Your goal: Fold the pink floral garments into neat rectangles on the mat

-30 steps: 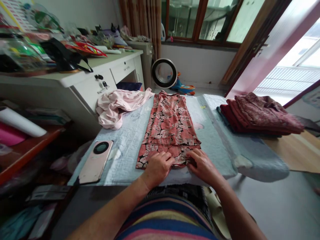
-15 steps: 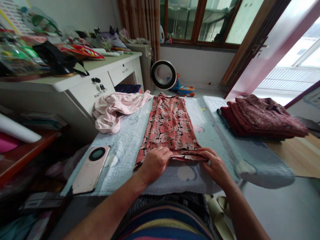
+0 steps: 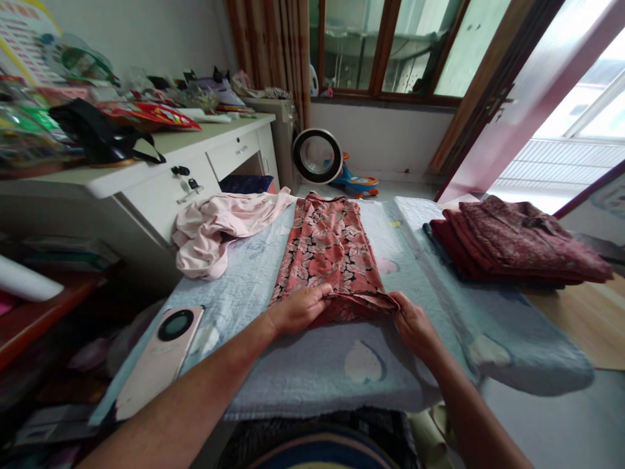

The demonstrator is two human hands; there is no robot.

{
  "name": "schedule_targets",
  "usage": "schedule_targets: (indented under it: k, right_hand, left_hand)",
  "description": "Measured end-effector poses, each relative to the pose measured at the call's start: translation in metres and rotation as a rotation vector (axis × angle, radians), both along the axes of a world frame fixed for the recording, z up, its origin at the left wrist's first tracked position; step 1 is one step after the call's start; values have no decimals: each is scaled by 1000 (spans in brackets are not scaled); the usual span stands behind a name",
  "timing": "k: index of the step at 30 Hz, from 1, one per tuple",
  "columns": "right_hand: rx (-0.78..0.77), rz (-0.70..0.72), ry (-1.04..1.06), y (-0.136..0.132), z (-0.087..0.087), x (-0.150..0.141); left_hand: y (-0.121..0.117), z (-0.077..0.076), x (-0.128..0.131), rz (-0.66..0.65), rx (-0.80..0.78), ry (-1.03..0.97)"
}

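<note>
A red floral garment (image 3: 332, 244) with black and pale leaf patterns lies as a long folded strip down the middle of a pale blue quilted cover (image 3: 312, 371). My left hand (image 3: 300, 307) is closed on its near edge, left of centre. At the near right corner, my right hand (image 3: 414, 320) pinches the fabric between thumb and fingers. Between both hands the near edge is lifted slightly off the cover, and its layers show. The garment's near left corner is partly hidden behind my left hand.
A crumpled pale pink garment (image 3: 219, 228) lies at the back left. A phone (image 3: 161, 358) rests near the left edge, partly behind my left forearm. Folded dark red clothes (image 3: 512, 244) are stacked at the right. A cluttered white desk (image 3: 161, 176) stands at the left.
Both hands have raised the garment's near edge a little, and it now tilts up from the cover. My left hand has shifted slightly left. The camera view has tilted slightly upward.
</note>
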State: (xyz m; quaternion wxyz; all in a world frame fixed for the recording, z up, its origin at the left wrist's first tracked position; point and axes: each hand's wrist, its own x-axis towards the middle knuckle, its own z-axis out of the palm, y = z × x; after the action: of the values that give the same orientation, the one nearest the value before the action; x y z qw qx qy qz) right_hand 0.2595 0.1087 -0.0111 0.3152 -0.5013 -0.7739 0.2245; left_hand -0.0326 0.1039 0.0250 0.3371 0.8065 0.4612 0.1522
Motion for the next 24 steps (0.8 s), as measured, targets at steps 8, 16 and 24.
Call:
schedule_targets:
  k: [8,16,24]
  right_hand:
    - [-74,-21,59,38,9,-9]
    - [-144,-122,223,101,-4,-21]
    - [-68,-212,217,172,-13,-45]
  left_hand:
    - [51,15,-12,-75,-51,-59]
    - [118,25,-16,-47,117,138]
    - [172,9,-10,148,400,482]
